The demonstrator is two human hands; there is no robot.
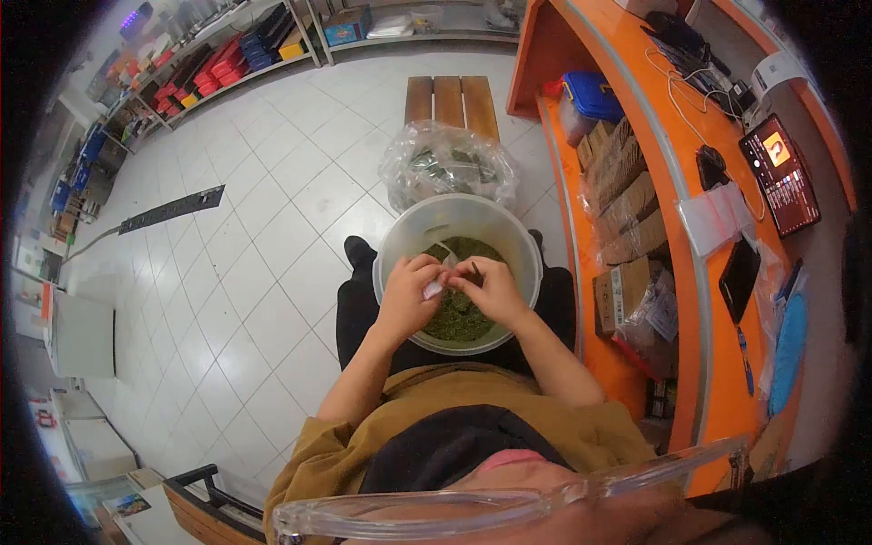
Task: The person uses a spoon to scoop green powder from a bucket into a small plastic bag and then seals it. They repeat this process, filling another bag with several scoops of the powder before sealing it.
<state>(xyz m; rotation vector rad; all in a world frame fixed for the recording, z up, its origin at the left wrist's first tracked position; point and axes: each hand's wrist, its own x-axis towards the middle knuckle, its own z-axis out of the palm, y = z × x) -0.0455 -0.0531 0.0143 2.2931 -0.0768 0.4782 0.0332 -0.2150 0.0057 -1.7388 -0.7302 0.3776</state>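
A person, seen from above through a camera worn on the head, sits with bare forearms reaching forward and both hands meeting over a round, translucent whitish tub (527,304) that stands between the legs; what it stands on is hidden. Inside the tub lies a loose, crumbly green material (456,320). The left hand (409,295) is nearly closed, its fingers bent inward and the fingertips pinching a small white packet (432,290) just above the green material. The right hand (496,292) is also curled nearly closed, its thumb and fingertips against or very near those of the left; a thin dark stick (477,270) shows between its fingers, apparently gripped there, though its lower end is hidden. Just beyond the tub, a bulging clear plastic bag (450,170) with something green inside rests on a slatted wooden surface (448,98). To the right runs an orange surface (656,123) bearing a lit tablet (783,173), a dark phone (740,278) and tangled white cables, with cardboard boxes (629,204) on the shelf below. On the left, a long black power strip (173,210) lies on the pale tiled floor (259,232).
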